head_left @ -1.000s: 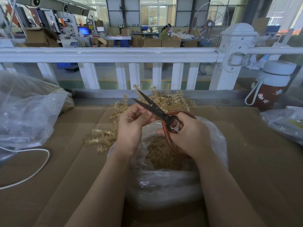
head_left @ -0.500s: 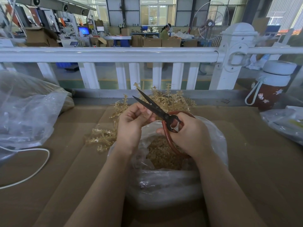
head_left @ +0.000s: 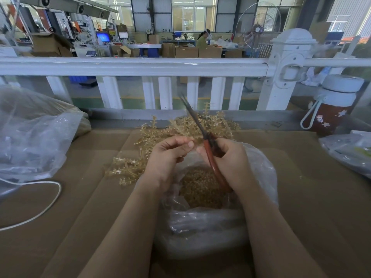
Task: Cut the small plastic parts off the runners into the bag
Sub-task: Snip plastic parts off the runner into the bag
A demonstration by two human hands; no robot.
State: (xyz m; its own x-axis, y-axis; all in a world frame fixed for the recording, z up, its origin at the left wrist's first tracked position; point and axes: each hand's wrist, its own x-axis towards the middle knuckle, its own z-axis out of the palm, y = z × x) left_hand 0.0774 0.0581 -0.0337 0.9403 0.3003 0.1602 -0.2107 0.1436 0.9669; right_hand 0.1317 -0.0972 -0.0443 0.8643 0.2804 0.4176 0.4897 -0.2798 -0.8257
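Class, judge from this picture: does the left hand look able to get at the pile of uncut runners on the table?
Probably yes: the runners lie just beside the left hand, nothing between them, though its fingers seem curled on something small.

Heaped against the far edge of the counter [head_left: 301, 197]: translucent amber runners [head_left: 180, 127], branched like small twigs with tiny parts along the stems, a few more spilled flat toward the left [head_left: 125, 171]. Open in the middle of the counter: a clear plastic bag [head_left: 200, 227], mouth gaping upward, half filled with loose tan cut parts [head_left: 200, 189]. Raised over the bag mouth, blades closed and tilted up and away: dark scissors [head_left: 197, 123] with red handles.
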